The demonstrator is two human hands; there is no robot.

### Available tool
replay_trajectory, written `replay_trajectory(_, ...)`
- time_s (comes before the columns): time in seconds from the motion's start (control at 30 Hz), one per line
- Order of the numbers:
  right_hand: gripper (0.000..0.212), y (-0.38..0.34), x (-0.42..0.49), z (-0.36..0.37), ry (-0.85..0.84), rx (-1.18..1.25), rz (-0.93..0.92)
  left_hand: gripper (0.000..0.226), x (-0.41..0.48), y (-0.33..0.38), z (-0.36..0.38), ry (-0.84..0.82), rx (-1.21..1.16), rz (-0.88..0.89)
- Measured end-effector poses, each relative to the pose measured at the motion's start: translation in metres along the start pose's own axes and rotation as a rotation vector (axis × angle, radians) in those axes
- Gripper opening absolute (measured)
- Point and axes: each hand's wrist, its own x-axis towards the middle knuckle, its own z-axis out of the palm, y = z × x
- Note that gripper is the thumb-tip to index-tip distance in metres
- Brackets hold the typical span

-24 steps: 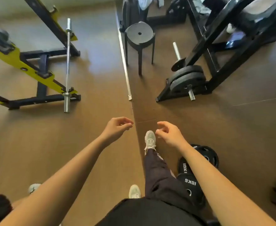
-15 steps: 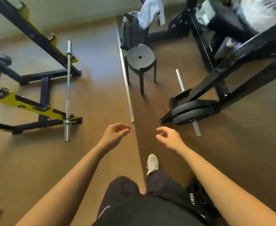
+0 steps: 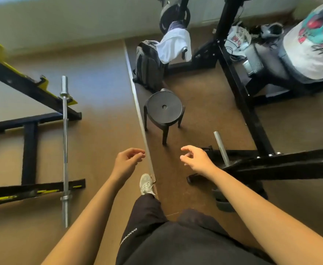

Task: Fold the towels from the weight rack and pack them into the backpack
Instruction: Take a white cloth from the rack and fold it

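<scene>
Both hands, left (image 3: 127, 161) and right (image 3: 196, 159), loosely curled and empty; white towel (image 3: 173, 44) on weight rack (image 3: 176, 14), above backpack (image 3: 148, 64) (newly risen into view beyond stool (image 3: 164, 109)): approach underway, nothing folded yet.

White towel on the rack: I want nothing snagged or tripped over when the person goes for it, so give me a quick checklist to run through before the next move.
1. Both hands free: ok. The left hand and right hand are open and hold nothing.
2. White towel reachable: not ok. It hangs on the weight rack, far ahead of the hands.
3. Path clear: not ok. A black stool stands between the person and the towel.
4. Backpack ready: cannot tell. It stands by the towel; whether it is open is not visible.
5. Footing: ok. The shoe is on flat floor, beside the floor strip.
</scene>
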Motion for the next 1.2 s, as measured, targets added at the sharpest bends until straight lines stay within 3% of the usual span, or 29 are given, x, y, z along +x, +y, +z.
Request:
replay_trajectory(0.37,0.028,-0.099,0.173,-0.108,0.201,0.194,0.074,0.016,0.238,0.155,-0.006,-0.229,0.185,0.05)
replay_trajectory(0.63,0.026,-0.139,0.327,-0.197,0.099,0.123,0.054,0.021,0.388,0.257,0.01,-0.161,0.089,-0.031)
replay_trajectory(0.9,0.032,-0.22,0.483,-0.25,0.092,0.267,0.167,0.017,0.547,0.313,-0.012,-0.197,-0.072,-0.096)
replay_trajectory(1.03,0.029,-0.261,0.558,-0.261,0.118,0.333,0.286,0.02,0.651,0.324,-0.033,-0.308,-0.072,-0.179)
replay_trajectory(1.2,0.03,-0.305,0.644,-0.286,0.103,0.281,0.356,0.017,0.762,0.356,-0.055,-0.284,-0.106,-0.213)
